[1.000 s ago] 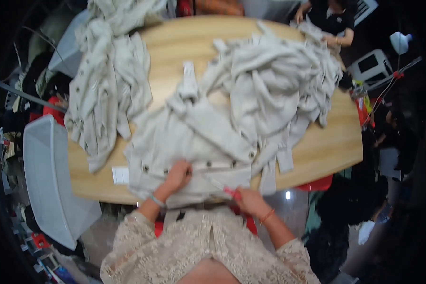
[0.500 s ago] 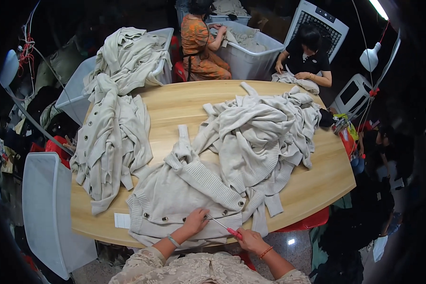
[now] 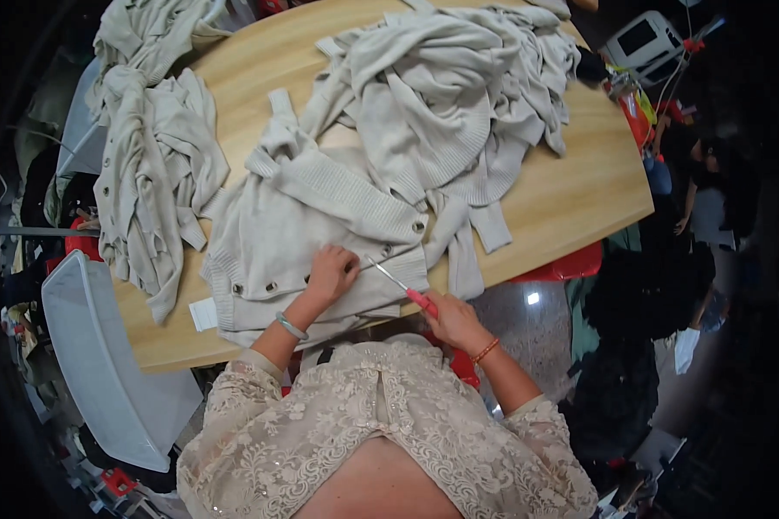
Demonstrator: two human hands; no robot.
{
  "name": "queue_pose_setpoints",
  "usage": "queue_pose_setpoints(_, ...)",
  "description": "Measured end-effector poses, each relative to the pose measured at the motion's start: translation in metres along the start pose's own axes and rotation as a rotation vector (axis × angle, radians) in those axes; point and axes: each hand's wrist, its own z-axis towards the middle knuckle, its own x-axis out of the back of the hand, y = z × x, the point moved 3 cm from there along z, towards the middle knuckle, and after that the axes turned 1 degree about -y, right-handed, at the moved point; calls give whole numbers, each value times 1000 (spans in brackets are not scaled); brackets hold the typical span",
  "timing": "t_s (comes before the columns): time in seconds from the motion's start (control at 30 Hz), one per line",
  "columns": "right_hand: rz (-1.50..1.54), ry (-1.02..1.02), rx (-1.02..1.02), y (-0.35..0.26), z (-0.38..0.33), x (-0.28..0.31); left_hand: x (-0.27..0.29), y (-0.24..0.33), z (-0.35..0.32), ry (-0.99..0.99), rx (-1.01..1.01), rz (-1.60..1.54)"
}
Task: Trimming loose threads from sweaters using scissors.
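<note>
the left hand (image 3: 331, 270) lies flat, fingers spread and released, on the button edge of the cardigan (image 3: 320, 225) spread at the near edge of the table (image 3: 571, 195); half a second ago it sat lower by the hem. the right hand (image 3: 453, 320) is clenched on the red handle of the scissors (image 3: 404, 287), whose blades now reach over the knit just beside the left fingers, where before they hung off the table edge. judged: trimming at the placket is being set up.
</note>
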Motion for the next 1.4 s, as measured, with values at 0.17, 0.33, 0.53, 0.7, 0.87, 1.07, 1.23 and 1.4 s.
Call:
queue_pose_setpoints(0.17, -62, 50, -87, 24, -17, 10, -30, 27, 25, 41, 8, -298)
queue_pose_setpoints(0.33, -126, -35, -87, 20, -35, 9, -60, 24, 26, -149, 94, -268)
queue_pose_setpoints(0.53, -54, -1, -62, 25, -48, 4, -49, 34, 25, -267, 35, -261)
queue_pose_setpoints(0.7, -43, 159, -140, 45, -52, 17, -23, 87, 60, 67, -178, -345)
queue_pose_setpoints(0.87, -118, 124, -211, 42, -43, 28, -93, 50, 84, -25, 10, -160)
queue_pose_setpoints(1.07, -89, 43, -179, 28, -49, 35, -95, 54, 83, -95, -54, -343)
queue_pose_setpoints(1.23, -16, 286, -236, 62, -16, 46, -65, 53, 54, 12, -218, -316)
queue_pose_setpoints(1.4, 411, 535, -270, 82, 45, 117, 2, 6, 40, 260, -10, 199)
